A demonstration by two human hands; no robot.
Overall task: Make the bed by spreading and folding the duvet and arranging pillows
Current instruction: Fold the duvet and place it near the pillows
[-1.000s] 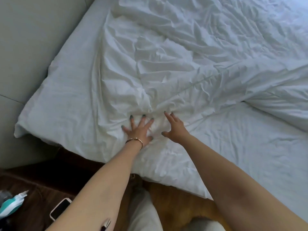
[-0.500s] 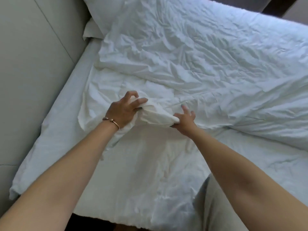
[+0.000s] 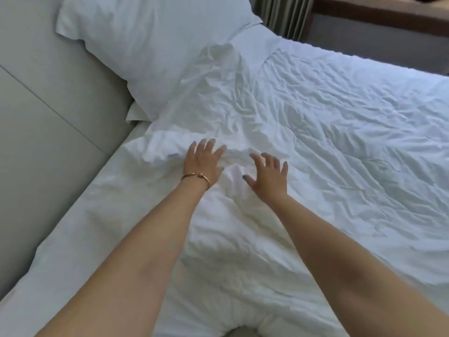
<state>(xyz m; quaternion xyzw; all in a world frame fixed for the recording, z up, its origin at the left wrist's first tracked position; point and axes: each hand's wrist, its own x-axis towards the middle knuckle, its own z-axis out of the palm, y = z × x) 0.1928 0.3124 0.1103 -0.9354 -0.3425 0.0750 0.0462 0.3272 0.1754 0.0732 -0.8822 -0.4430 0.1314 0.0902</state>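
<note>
Head view: both hands open over the rumpled duvet near the bed's head end.

Left hand (image 3: 202,164) and right hand (image 3: 268,175), fingers spread, holding nothing, sit at the bunched duvet (image 3: 315,147) edge, which reaches the pillow (image 3: 150,45) at the bed's left head corner. Duvet looks soft, light, limp and heavily creased; likely best gripped by its thick rolled hem (image 3: 160,148) beside the left hand. Padded headboard (image 3: 48,113) runs close along the left edge; bedsheet (image 3: 80,239) exposed there. A bangle (image 3: 195,177) on the left wrist might snag.
</note>
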